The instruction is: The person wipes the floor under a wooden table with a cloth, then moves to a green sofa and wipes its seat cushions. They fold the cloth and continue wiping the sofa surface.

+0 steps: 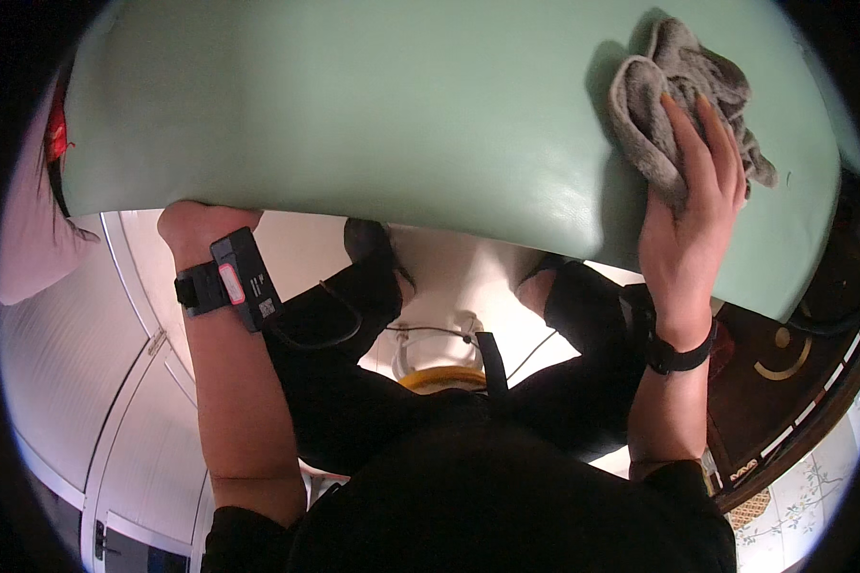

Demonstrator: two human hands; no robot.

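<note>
A long pale-green surface (401, 114) with a smooth leather-like cover stretches across the top of the view. On its right part lies a crumpled grey plush cloth (641, 118). My right hand (695, 179) holds this cloth from above, two fingers spread over it and the rest partly hidden by its folds. My left hand (204, 218) is at the near edge of the green surface, towards the left. Its fingers are out of sight at that edge, so I cannot tell whether they grip it. Both wrists wear black straps, the left one carrying a small black device (247, 279).
Below the surface's near edge are my black-clad legs (322, 304) and a round stool with a yellow rim (441, 378). Pink fabric (39, 236) hangs at the left, near white doors (64, 365). A dark brown wooden piece of furniture (752, 401) stands close on the right.
</note>
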